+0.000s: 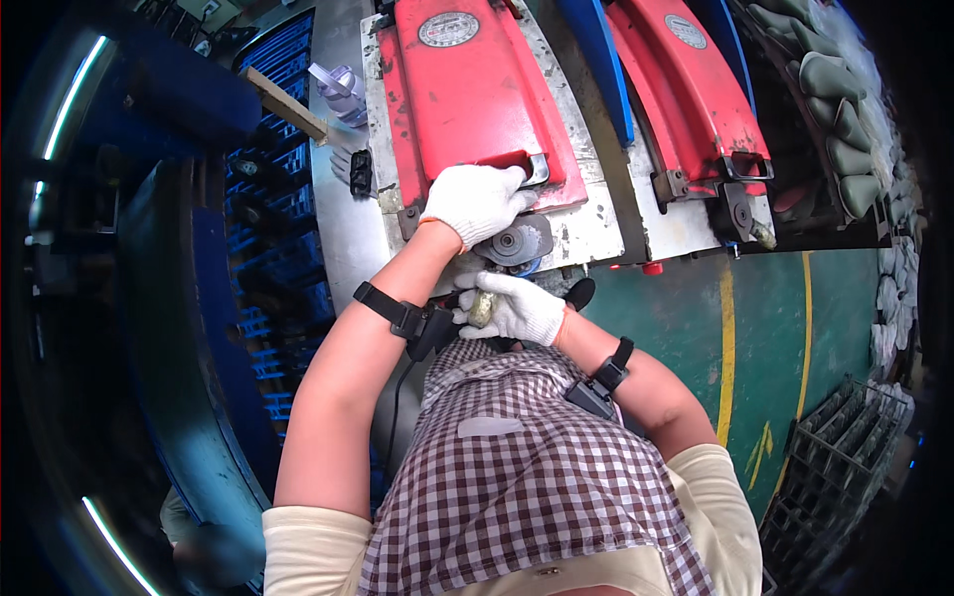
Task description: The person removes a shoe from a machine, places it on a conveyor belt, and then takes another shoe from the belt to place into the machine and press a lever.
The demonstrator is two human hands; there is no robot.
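In front of me is a machine with a red, scuffed cover. My left hand, in a white knitted glove, wraps over the metal handle at the cover's front edge; its far fingers are partly hidden in the slot. Just below sits a grey round pivot plate. My right hand, gloved alike, is closer to my body. Its fingers curl round a worn, yellowish knob below the pivot plate. The knob's stem is mostly hidden by the hand.
A second red machine stands to the right, beside blue panels. Grey-green moulded pieces fill a rack at far right. A clear bottle and grey glove lie left. A dark wire crate stands on the green floor.
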